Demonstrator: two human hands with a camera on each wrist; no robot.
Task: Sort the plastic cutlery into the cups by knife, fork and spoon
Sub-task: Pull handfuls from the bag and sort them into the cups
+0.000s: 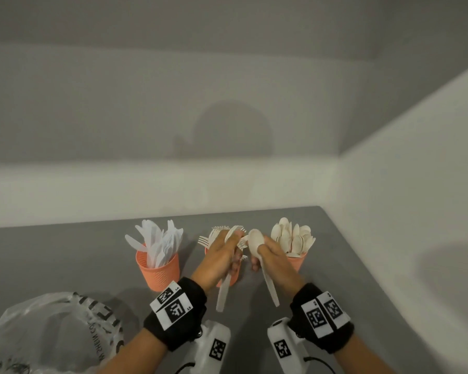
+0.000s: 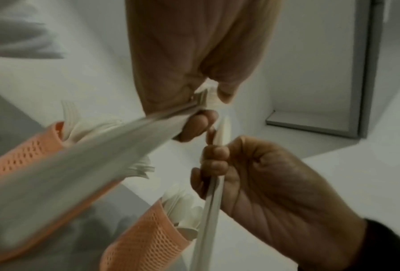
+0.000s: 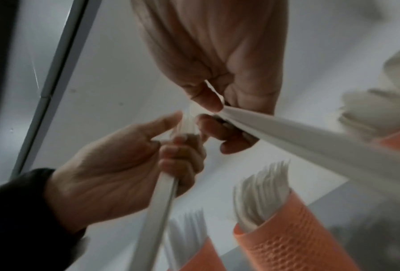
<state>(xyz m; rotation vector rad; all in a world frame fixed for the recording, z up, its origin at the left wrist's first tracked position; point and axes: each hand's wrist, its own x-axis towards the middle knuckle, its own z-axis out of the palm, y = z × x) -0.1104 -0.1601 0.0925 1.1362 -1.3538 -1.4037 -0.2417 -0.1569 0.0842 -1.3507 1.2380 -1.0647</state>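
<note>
Grey table point(image 1: 65, 255): hands grip cream fork point(image 1: 229, 265) and spoon point(image 1: 257, 248)

orange mesh-textured cups point(image 1: 158, 271), white knives point(image 1: 160, 244), cream spoons point(image 1: 293, 238)

The cups point(image 1: 158, 268) look like matt orange plastic with a dimpled, mesh-like texture. The knives point(image 1: 161, 242) are smooth white plastic, faintly translucent; the spoons point(image 1: 293, 237) and forks point(image 1: 214, 236) are a duller cream. The tabletop point(image 1: 65, 255) is flat matt grey. The bag point(image 1: 52, 336) is thin, crinkled, glossy clear plastic. The wristbands point(image 1: 322, 322) are fuzzy black cloth.
</note>
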